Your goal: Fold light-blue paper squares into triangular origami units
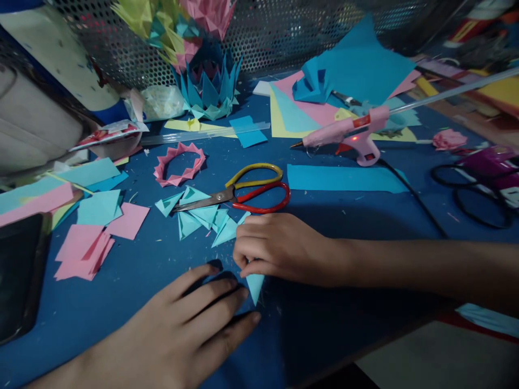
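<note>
My right hand is closed on a light-blue folded paper triangle, whose tip sticks out below the fingers against the blue tabletop. Beside it, my left hand lies with fingers spread and holds nothing; its fingertips come close to the triangle. Just beyond both hands is a loose pile of similar folded triangles. Scissors with one yellow and one red handle rest with their blades over that pile. A pink ring of folded paper points lies behind them.
Pink paper squares and a dark flat device lie at left. A pink glue gun, its light lit, stands at right, its black cord crossing the table. A blue paper strip lies before it. Paper flowers stand against the mesh.
</note>
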Tool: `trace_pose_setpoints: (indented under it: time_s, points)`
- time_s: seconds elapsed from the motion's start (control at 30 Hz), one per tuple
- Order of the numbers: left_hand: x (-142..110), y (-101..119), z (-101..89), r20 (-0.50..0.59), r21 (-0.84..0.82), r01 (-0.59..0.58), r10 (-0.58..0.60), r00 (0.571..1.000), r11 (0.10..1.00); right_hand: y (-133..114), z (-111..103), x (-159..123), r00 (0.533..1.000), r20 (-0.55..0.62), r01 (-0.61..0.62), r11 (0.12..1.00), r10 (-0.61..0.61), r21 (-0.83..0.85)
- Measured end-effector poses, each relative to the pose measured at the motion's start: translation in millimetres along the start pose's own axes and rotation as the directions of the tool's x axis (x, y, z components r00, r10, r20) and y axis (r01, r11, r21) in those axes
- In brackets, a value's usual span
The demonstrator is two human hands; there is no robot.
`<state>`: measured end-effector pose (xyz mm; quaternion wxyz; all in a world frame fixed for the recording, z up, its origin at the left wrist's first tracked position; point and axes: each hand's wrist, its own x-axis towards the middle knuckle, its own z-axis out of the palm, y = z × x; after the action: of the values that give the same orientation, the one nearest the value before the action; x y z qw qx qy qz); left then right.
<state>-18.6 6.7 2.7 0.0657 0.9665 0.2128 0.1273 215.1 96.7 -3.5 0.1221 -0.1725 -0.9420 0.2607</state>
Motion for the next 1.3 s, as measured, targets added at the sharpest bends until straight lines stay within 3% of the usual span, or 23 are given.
trace_pose_setpoints:
  time_s: [0.47, 0.97, 1.3]
  points:
    - [1.2, 0.5, -2.1, -0.016, -0.006, 0.004, -0.004, 1.0, 1.0, 1.1, -2.4, -0.6, 1.0, 0.024, 0.007, 1.0, -0.007, 0.012]
    - [3.1, 0.5, -0.2, 0.043, 0.069, -0.004, 0.001, 0.999, 0.998, 3.1, -2.8, 0.1, 0.999, 0.041, 0.01, 1.0, -0.011, 0.016]
    - [2.8, 1.6, -0.2, 0.044, 0.024, 0.003, -0.004, 0.999, 1.0, 2.9, 0.1, 0.1, 0.999, 0.029, 0.017, 1.0, -0.018, 0.016]
